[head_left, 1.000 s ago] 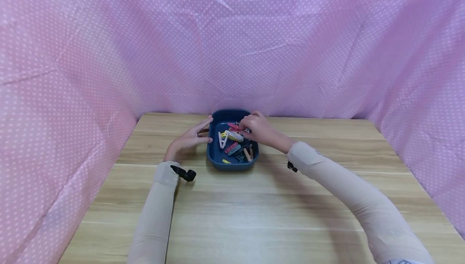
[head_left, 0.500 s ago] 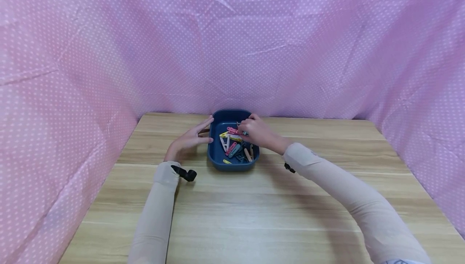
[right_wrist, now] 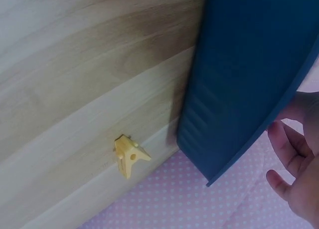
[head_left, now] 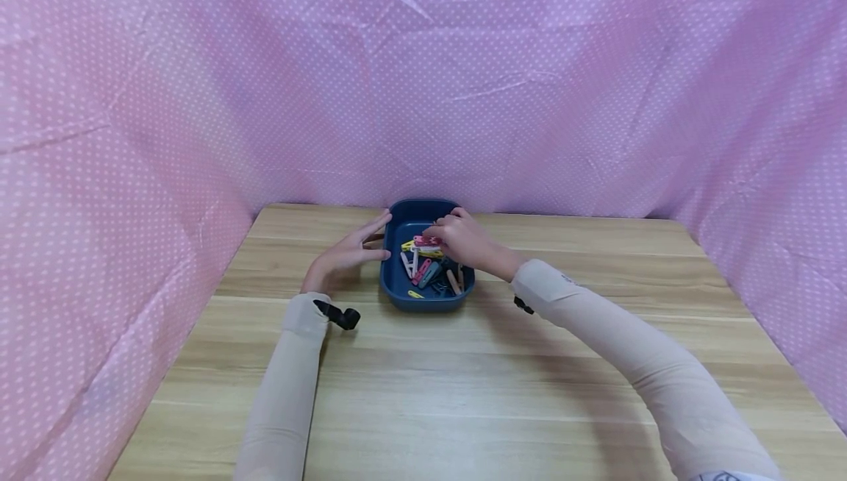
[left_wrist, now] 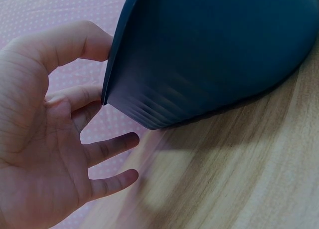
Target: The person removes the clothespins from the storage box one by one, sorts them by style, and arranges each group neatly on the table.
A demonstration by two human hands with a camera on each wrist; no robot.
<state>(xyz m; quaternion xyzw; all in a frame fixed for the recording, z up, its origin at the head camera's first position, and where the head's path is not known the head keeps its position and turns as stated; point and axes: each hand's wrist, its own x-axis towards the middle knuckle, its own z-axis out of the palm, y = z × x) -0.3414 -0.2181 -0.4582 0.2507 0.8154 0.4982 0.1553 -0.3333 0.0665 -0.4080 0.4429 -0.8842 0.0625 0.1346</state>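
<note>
A dark blue rectangular bin (head_left: 426, 304) sits at the table's far edge with several small clips inside. Among them are a white clip (head_left: 406, 265), a pink clip (head_left: 421, 271), a teal clip (head_left: 430, 273) and a wooden clothespin (head_left: 454, 282). My left hand (head_left: 344, 254) rests spread against the bin's left rim; in the left wrist view its thumb and nearer fingers touch the rim. Over the right rim, my right hand (head_left: 471, 242) reaches in, fingertips at the pink clips (head_left: 420, 240) near the middle. Whether it pinches one I cannot tell; the bin wall hides the fingertips in the right wrist view.
A yellow clip (right_wrist: 130, 155) stands on the wooden table (head_left: 423, 393) beside the bin's right side. Pink dotted cloth (head_left: 423, 84) hangs right behind the table's far edge and along both sides.
My right hand has shifted slightly left and deeper over the bin. The pink, white and yellow clips have been moved about inside. My left hand stays at the rim.
</note>
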